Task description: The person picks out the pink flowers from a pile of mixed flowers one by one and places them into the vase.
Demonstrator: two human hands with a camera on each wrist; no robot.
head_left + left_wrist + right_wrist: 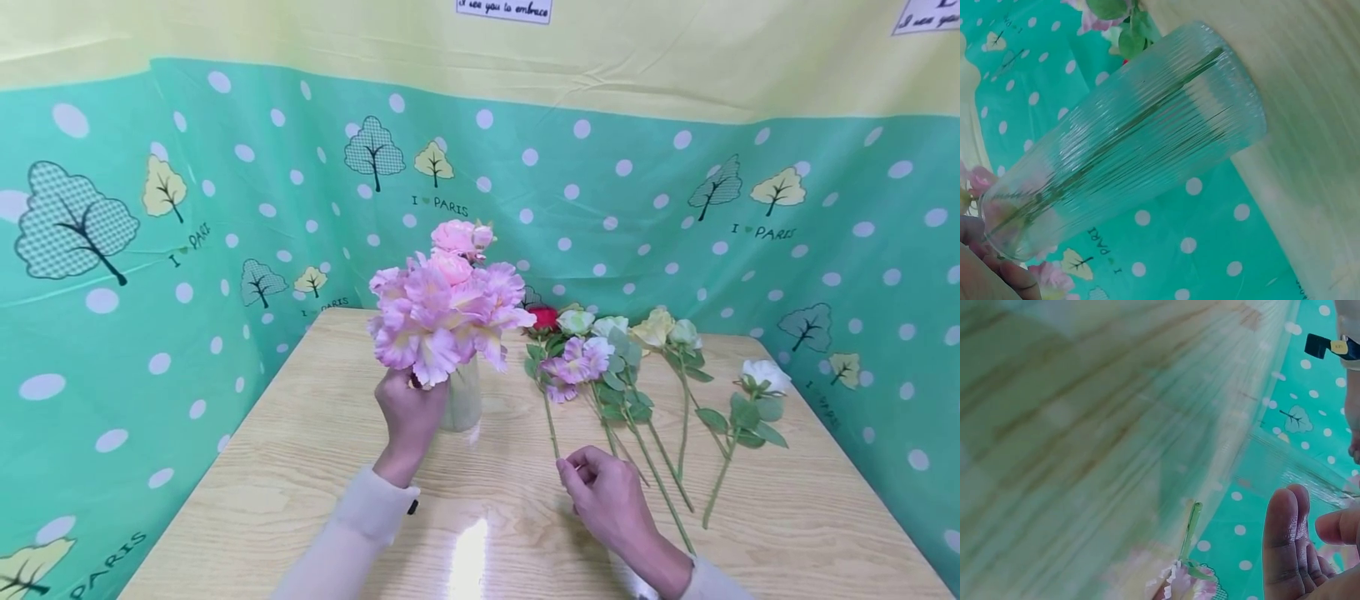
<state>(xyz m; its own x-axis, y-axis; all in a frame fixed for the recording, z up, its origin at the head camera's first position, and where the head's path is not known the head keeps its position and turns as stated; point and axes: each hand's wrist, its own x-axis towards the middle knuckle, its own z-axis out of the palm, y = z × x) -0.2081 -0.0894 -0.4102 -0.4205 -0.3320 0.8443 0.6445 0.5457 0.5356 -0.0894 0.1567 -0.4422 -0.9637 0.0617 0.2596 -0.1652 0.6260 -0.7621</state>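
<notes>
A clear ribbed glass vase point(1147, 137) stands on the table with green stems inside it. Large lilac flowers point(442, 321) and pink roses point(453, 237) fill its top. My left hand point(411, 408) grips the vase at its rim, below the blossoms, which partly hide the fingers. On the right, my right hand point(611, 496) is at the lower end of the stem of a red rose point(543, 317). In the right wrist view, a gap shows between thumb and fingers point(1282, 537), with no stem seen in it.
Loose artificial flowers lie on the right of the wooden table point(300, 467): a lilac bloom point(577, 362), a yellow rose point(655, 327), a white rose point(765, 375) and several pale ones. Green dotted cloth point(600, 242) hangs around the table.
</notes>
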